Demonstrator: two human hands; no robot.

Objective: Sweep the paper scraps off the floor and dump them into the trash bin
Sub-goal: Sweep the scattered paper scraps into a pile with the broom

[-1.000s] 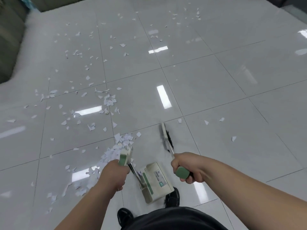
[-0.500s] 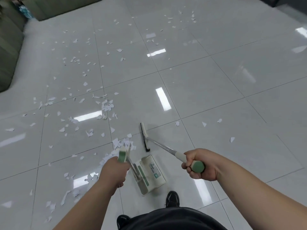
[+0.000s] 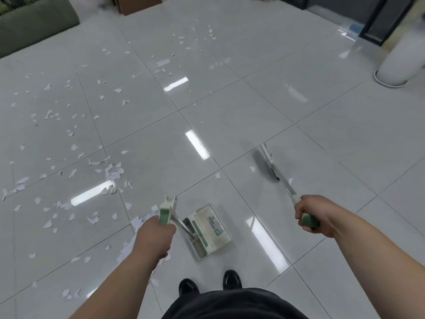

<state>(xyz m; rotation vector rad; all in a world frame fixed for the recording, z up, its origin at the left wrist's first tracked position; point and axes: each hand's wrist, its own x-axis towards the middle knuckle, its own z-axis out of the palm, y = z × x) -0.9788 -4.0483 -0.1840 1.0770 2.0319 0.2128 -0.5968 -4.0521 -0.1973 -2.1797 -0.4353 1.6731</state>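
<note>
Now your right hand (image 3: 315, 215) clenches the broom (image 3: 269, 162), its head swung away beyond those fingers | left hand (image 3: 154, 236) grips the dustpan (image 3: 207, 229) handle | paper scraps (image 3: 112, 173) mostly left of your left fingers, unswept.

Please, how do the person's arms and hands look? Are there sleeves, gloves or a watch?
The left hand and right hand are bare, with no gloves. The left forearm and right forearm are uncovered to the frame edge; no sleeve shows. No watch or bracelet shows at either wrist.
</note>
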